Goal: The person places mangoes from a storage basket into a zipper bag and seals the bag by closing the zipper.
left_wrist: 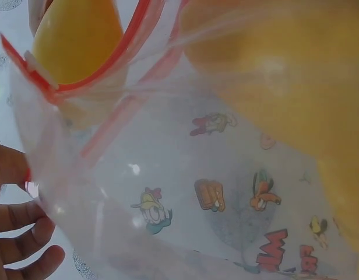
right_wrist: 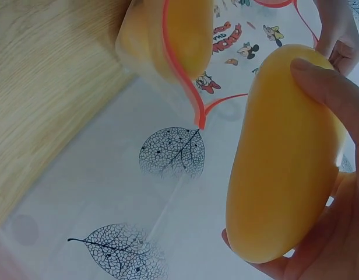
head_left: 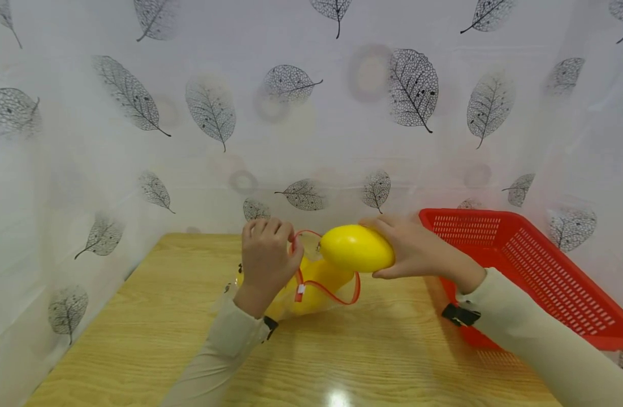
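My right hand (head_left: 413, 249) holds a smooth yellow mango (head_left: 354, 247), thumb on one side and fingers around the other. The mango is beside the open mouth of a clear zip bag (left_wrist: 121, 192), which has a red zip edge (head_left: 324, 289) and cartoon prints. With thumb and finger, my left hand (head_left: 268, 260) pinches the bag's rim; its other fingers are loosely bent in the left wrist view. Inside the bag lie more yellow fruits (right_wrist: 191, 35), blurred by the film. My left hand hides part of the bag in the head view.
A red plastic basket (head_left: 474, 215) with slotted walls stands on the right, close by my right forearm. Beneath the bag is a wooden table (head_left: 154, 316). A pale curtain (head_left: 332, 135) with leaf prints hangs behind and at the sides.
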`<state>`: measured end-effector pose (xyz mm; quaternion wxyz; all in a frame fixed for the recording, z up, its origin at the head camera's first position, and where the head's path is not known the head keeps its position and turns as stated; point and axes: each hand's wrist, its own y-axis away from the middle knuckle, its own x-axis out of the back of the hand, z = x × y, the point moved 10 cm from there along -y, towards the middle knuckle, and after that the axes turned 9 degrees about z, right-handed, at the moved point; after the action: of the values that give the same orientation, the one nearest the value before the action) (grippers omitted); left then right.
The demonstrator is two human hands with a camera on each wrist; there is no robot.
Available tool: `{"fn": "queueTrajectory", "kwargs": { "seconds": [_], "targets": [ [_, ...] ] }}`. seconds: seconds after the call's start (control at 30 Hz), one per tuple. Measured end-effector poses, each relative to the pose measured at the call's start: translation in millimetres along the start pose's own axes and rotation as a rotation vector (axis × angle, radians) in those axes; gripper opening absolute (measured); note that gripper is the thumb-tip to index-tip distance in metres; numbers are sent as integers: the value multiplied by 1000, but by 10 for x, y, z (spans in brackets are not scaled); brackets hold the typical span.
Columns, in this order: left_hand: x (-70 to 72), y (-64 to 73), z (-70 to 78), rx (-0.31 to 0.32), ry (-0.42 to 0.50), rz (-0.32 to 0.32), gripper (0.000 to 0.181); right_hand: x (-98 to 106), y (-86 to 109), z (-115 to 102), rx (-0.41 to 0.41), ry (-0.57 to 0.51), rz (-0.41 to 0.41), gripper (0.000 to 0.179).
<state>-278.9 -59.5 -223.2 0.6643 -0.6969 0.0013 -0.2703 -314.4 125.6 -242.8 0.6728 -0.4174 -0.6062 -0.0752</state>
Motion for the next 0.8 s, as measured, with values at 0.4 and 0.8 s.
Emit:
{"fn": "queueTrajectory", "kwargs": {
  "seconds": [0.4, 0.8],
  "targets": [
    [8, -2, 25, 4, 11, -5, 17, -97, -21, -107, -24, -28, -51, 82],
    [8, -2, 30, 1, 17, 5, 18, -282, -56, -183, -30, -37, -87, 78]
  ]
}}
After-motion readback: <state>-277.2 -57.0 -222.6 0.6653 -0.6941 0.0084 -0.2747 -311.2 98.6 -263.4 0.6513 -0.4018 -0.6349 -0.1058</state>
